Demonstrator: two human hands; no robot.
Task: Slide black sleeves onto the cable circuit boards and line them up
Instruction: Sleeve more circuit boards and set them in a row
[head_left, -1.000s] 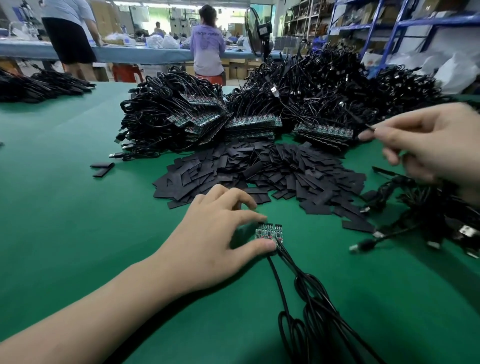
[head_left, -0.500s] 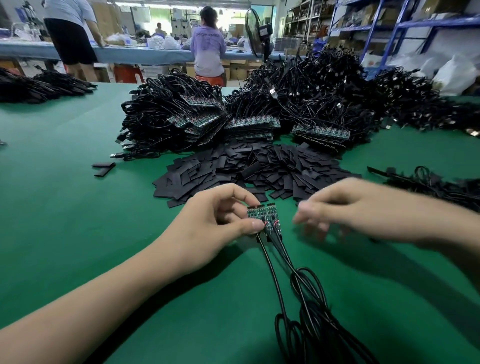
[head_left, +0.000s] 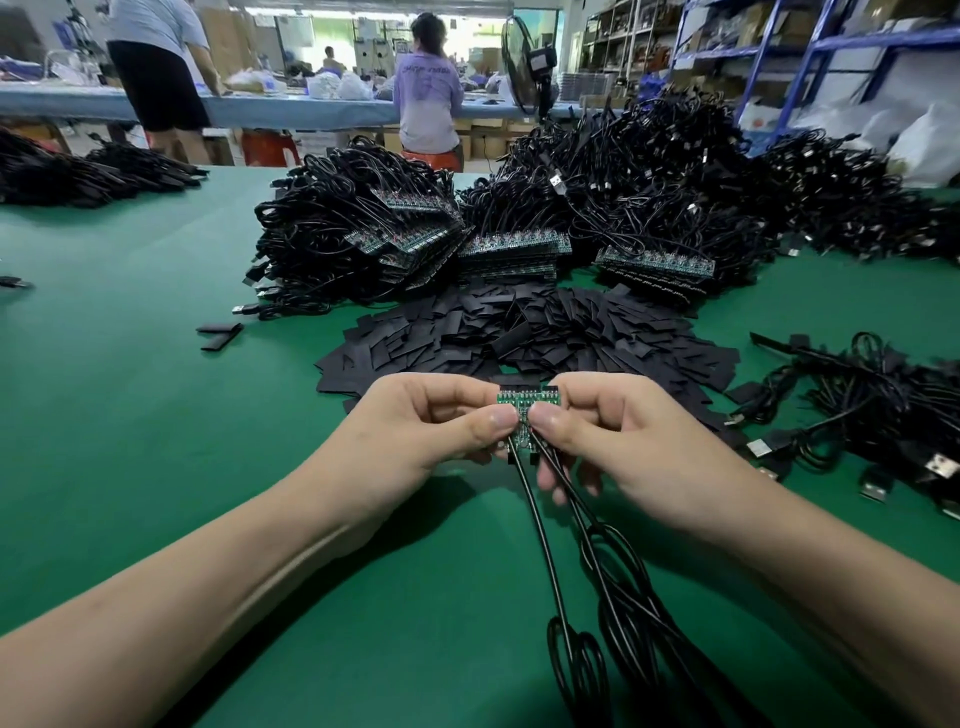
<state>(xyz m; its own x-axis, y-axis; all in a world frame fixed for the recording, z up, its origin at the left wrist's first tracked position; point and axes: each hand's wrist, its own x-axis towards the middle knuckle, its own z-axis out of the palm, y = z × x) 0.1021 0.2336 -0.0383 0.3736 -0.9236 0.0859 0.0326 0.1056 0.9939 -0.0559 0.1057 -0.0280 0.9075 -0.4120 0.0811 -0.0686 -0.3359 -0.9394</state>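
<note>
Nearest the camera, the black cables (head_left: 587, 571) coil on the green table (head_left: 130, 415) and rise to a small bunch of green circuit boards (head_left: 527, 400), held just above the surface between both hands. That is the change: a second ago the left hand (head_left: 415, 431) alone had these boards down on the cloth while the right hand (head_left: 613, 436) was away at the loose cable heap (head_left: 872, 410); half a second ago the left had them lifted and the right was coming in. Now the two thumbs meet on the boards' face, and each hand's fingers are curled behind, clamped on the bunch. I judge the boards are being squared together. No sleeve shows on them, though a dark edge behind their top could belong to the pile beyond, and I cannot tell which. So the sleeving step looks still ahead.

Just past the hands lies the spread of flat black sleeves (head_left: 519, 332), within easy reach, with two stray sleeves (head_left: 221, 332) apart to the left. Behind it stand stacks of boards with bundled cables (head_left: 395, 239). Farther off are a long bench (head_left: 291, 106), a person in a purple top (head_left: 428, 88) seated with their back turned, a standing fan (head_left: 524, 62) and blue shelving (head_left: 831, 47)
</note>
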